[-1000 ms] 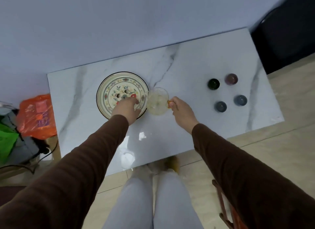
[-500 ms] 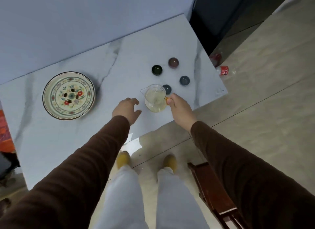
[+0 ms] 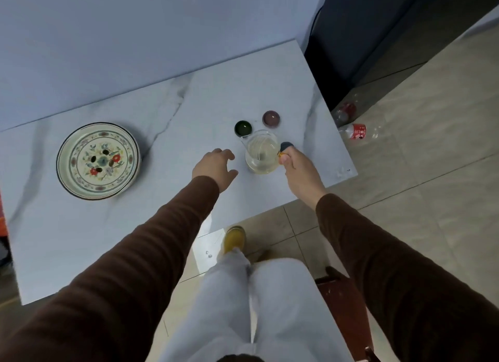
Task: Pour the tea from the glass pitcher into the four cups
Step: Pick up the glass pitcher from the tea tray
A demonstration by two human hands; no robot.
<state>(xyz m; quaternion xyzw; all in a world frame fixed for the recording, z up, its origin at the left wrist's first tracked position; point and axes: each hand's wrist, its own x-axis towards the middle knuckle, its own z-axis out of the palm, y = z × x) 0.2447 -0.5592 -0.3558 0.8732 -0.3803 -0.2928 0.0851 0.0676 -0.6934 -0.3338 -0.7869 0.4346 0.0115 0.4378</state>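
A: Where is the glass pitcher?
B: Centre-right of the frame, above the marble table. The right hand pinches its handle.
A: And the left hand?
B: Loosely open, holding nothing. The green cup and purple cup stand just above the pitcher.

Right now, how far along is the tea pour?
Done: right hand has the glass pitcher by its handle, among the cups. In hand: no tilt or stream yet. Left: every cup; green cup and purple cup look unfilled. Left hand empty.
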